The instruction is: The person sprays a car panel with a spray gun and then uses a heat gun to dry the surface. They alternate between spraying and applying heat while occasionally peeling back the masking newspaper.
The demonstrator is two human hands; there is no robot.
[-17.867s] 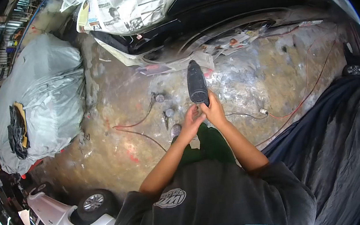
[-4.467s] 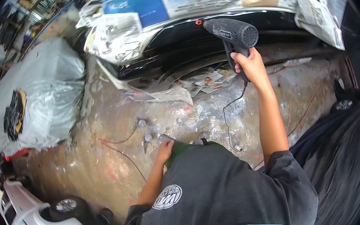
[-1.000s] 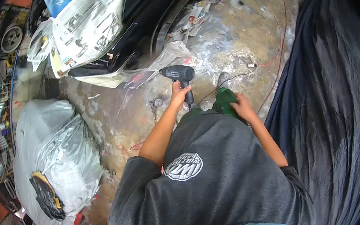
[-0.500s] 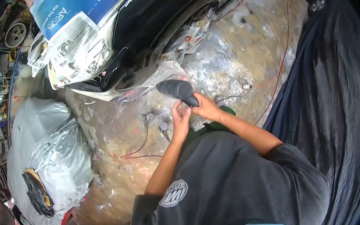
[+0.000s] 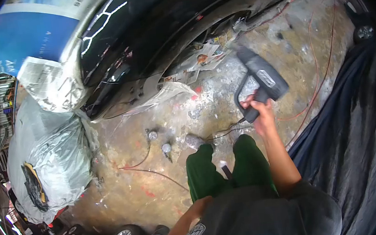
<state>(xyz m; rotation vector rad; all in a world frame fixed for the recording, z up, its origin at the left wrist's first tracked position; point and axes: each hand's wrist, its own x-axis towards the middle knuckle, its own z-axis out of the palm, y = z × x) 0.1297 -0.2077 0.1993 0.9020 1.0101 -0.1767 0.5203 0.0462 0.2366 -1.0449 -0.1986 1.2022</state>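
Observation:
My right hand [image 5: 261, 111] is closed around the handle of a black heat gun [image 5: 264, 74], held out in front of me to the right. Its nozzle tilts up and left toward the car, and a dark cord trails from the handle's base. My left hand [image 5: 203, 204] is down by my lap, with its fingers hidden against my dark shirt. Beyond the gun is the lower side of a black car [image 5: 160, 32], with newspaper sheets [image 5: 202, 59] tucked along its edge.
A car hood part is covered in newspaper [image 5: 49, 82] at upper left. A large grey plastic-wrapped bundle [image 5: 53, 156] sits at left. Two small spray-gun-like items [image 5: 167, 147] lie on the stained floor. Red hoses [image 5: 317, 75] and a dark drape [image 5: 355, 121] are at right.
My right hand has carried the heat gun outward to the right, turning it side-on. My left hand has left the gun and dropped to my lap. The view has shifted too.

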